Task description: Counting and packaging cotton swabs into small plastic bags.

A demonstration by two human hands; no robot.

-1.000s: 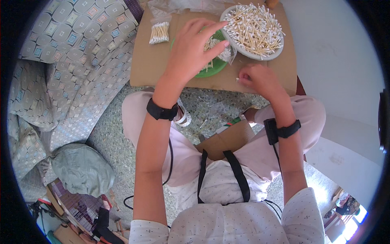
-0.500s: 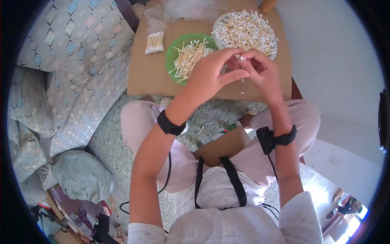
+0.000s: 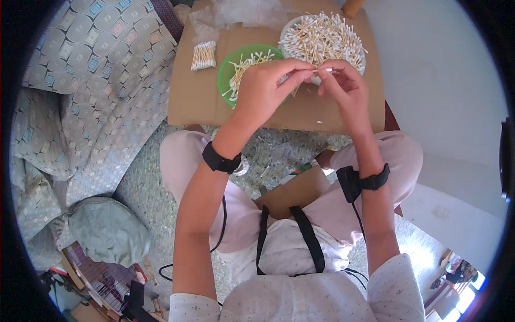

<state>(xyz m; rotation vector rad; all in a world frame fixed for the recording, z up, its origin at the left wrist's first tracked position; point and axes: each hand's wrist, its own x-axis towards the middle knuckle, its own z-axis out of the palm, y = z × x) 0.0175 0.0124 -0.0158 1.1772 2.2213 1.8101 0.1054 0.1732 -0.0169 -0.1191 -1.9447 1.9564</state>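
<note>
Above the cardboard, my left hand (image 3: 268, 83) and my right hand (image 3: 347, 91) meet, with a cotton swab (image 3: 323, 70) held between their fingertips. My left thumb and forefinger pinch one side of it, while my right fingers close around the other near its white tip. Just under my left hand is a green bowl (image 3: 221, 75) of cotton swabs, partly hidden by that hand. A white bowl (image 3: 363, 68) heaped with swabs stands behind my right hand. A bundle of cotton swabs (image 3: 204, 56) lies left of the green bowl.
A brown cardboard sheet (image 3: 193, 102) covers the low table. Clear plastic bags (image 3: 247, 13) lie at its far edge, and a tiny white bit (image 3: 319, 122) near its front. Patterned cloth (image 3: 107, 107) hangs at left; a white wall (image 3: 440, 80) rises at right. A cardboard box (image 3: 295, 193) sits between my legs.
My left hand has shifted slightly left and turned, uncovering more cardboard below. The swab, upright between the fingers before, now lies roughly level between both hands.
</note>
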